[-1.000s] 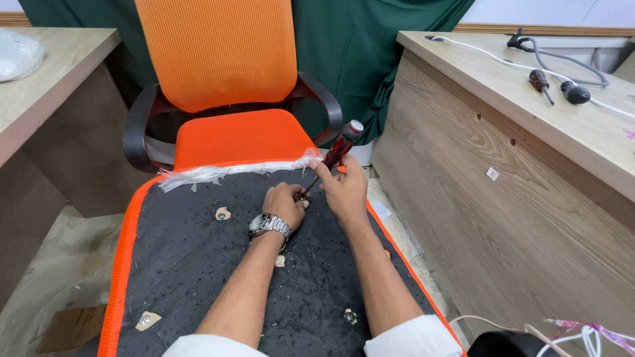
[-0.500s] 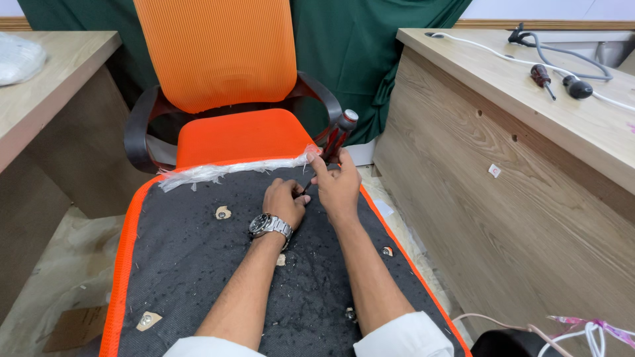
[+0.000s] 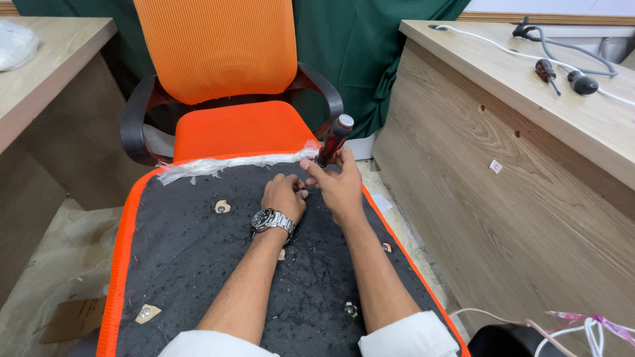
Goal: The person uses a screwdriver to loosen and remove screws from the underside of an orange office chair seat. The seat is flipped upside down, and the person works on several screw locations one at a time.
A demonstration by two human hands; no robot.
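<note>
Two hands: both sit together near the far edge of the seat pad (image 3: 198, 264), which lies upside down, black underside up, orange rim showing
Right hand (image 3: 340, 185): clamped on the red and black screwdriver (image 3: 331, 144); handle tilts up and away, tip hidden between the hands
Left hand (image 3: 284, 197): curled shut just beside the tip, touching the black fabric; a watch (image 3: 271, 220) sits on the wrist; what the fingers pinch I cannot tell
Work point: near the far right corner of the pad, just short of the strip of clear plastic wrap (image 3: 231, 165) along the far edge
Fastening spots: several torn openings in the fabric, one near the far left (image 3: 223, 207), one at the near left corner (image 3: 145, 313), one toward the near right (image 3: 350, 309), one at the right edge (image 3: 387, 247); metal shows in some
Progress, as a judgement: early to middle; nothing is mounted on the underside, and the other spots stand untouched
Spare tools: a second screwdriver (image 3: 547, 71) lies on the desk (image 3: 529, 172) at right, well apart
Beyond: an orange chair (image 3: 225, 86) stands past the far edge
</note>
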